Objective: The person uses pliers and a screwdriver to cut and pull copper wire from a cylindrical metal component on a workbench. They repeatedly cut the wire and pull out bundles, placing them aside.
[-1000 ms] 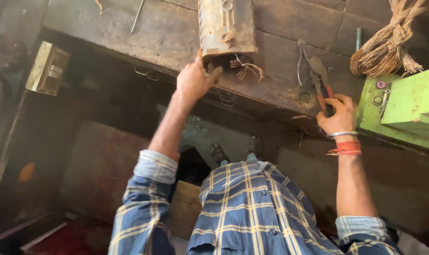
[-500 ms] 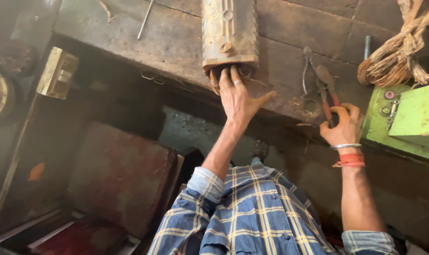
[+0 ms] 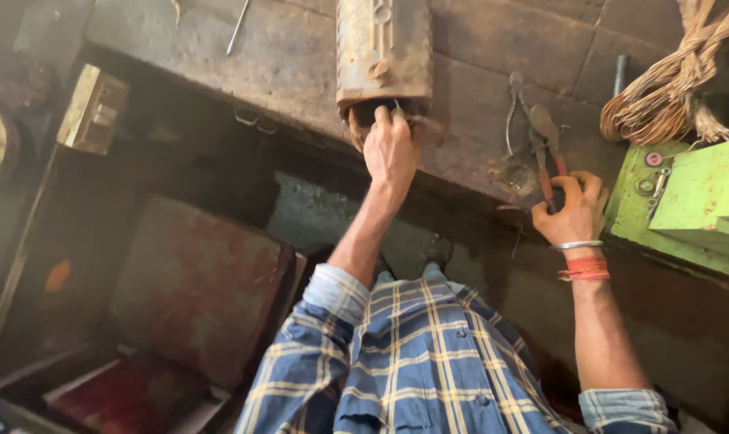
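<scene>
Here, the left hand [image 3: 391,149] has its fingers curled into the open near end of a rusty metal cylinder [image 3: 383,52], gripping the copper wire there; the cylinder lies on the workbench [image 3: 300,64] near its front edge. The right hand [image 3: 575,210] is closed around the red handles of pliers [image 3: 541,145], which rest at the bench's front edge. Beside them lies a coil of bare wire [image 3: 669,88], above a green metal block [image 3: 694,201] at the right end.
</scene>
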